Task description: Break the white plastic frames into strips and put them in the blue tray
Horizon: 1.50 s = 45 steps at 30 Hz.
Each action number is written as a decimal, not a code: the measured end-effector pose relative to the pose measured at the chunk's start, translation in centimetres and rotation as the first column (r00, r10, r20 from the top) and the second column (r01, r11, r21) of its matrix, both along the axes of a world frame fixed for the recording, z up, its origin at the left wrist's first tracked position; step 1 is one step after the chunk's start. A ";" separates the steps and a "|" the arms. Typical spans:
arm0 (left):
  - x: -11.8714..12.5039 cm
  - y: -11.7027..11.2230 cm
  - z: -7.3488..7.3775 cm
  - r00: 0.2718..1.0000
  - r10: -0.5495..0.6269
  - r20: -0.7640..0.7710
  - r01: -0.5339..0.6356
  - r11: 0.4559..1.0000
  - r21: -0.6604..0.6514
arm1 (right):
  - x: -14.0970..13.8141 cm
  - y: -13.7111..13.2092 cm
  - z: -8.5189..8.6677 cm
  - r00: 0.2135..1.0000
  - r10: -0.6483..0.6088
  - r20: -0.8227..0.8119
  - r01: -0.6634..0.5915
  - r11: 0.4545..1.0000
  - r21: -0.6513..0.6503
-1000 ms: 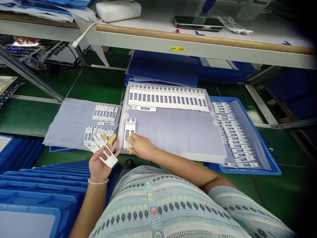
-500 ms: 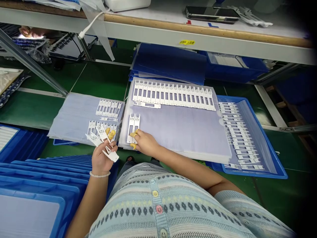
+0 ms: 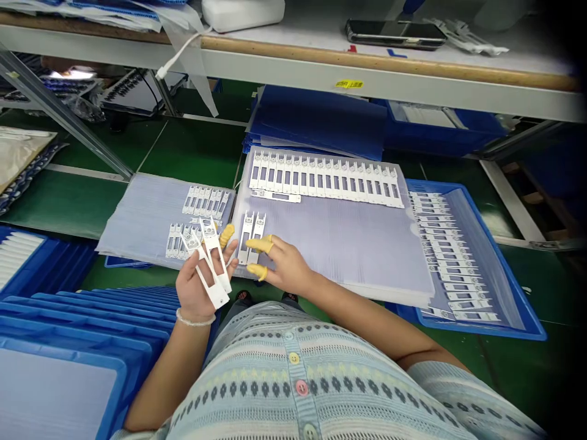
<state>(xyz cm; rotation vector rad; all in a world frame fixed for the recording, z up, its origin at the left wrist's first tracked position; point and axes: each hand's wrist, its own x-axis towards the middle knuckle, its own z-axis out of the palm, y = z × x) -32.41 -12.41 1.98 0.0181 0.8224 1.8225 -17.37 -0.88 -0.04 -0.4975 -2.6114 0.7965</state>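
The left hand holds white slotted plastic frames against its palm, their long axes pointing away from the body and leaning slightly. The right hand grips nothing, its yellow-capped fingers spread over the lower ends of two white frames lying lengthwise near the front edge of a translucent corrugated plastic sheet. A small yellow label on the shelf edge is unreadable.
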 end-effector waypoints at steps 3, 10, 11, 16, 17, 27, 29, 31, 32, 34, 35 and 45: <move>1.2 1.0 2.1 0.999 -0.035 -0.015 0.036 0.997 0.066 | 0.9 -0.4 2.0 0.967 0.205 -0.154 -0.210 0.977 -0.020; 2.6 2.7 4.7 0.986 -0.164 -0.028 0.166 0.967 0.195 | 1.9 -1.1 5.3 0.929 0.228 -0.293 -0.341 0.837 -0.429; 2.6 2.8 4.9 0.983 -0.177 -0.045 0.182 0.961 0.209 | 2.1 -1.0 5.5 0.925 0.209 -0.318 -0.344 0.814 -0.467; 2.9 3.6 6.3 0.962 -0.261 -0.081 0.272 0.939 0.212 | 3.5 -0.7 6.1 0.901 0.146 -0.408 -0.380 0.719 -0.582; 3.0 3.7 6.6 0.961 -0.265 -0.083 0.277 0.936 0.216 | 3.7 -0.7 6.1 0.894 0.142 -0.424 -0.391 0.709 -0.587; 3.8 5.1 7.2 0.909 -0.379 -0.172 0.415 0.860 0.297 | 4.8 -0.7 5.8 0.847 0.100 -0.522 -0.452 0.653 -0.608; 4.0 5.3 7.3 0.905 -0.383 -0.187 0.424 0.853 0.304 | 5.1 -0.6 6.1 0.846 0.114 -0.520 -0.448 0.681 -0.579; 4.1 5.3 7.3 0.894 -0.397 -0.206 0.445 0.838 0.314 | 5.4 -0.5 6.6 0.851 0.137 -0.507 -0.424 0.749 -0.509; 4.2 5.3 7.2 0.895 -0.393 -0.211 0.443 0.835 0.327 | 5.6 -0.4 7.0 0.856 0.131 -0.501 -0.389 0.800 -0.456; 4.3 5.2 7.0 0.904 -0.365 -0.225 0.424 0.839 0.342 | 5.9 -0.3 7.8 0.859 0.077 -0.506 -0.274 0.904 -0.329; 4.3 5.2 6.8 0.910 -0.340 -0.239 0.406 0.846 0.345 | 6.0 -0.3 8.2 0.856 0.034 -0.515 -0.197 0.944 -0.266; 7.2 5.9 2.6 0.829 -0.122 -0.546 0.234 0.962 0.140 | 3.6 0.0 5.8 0.959 -0.190 -0.208 0.216 0.970 0.110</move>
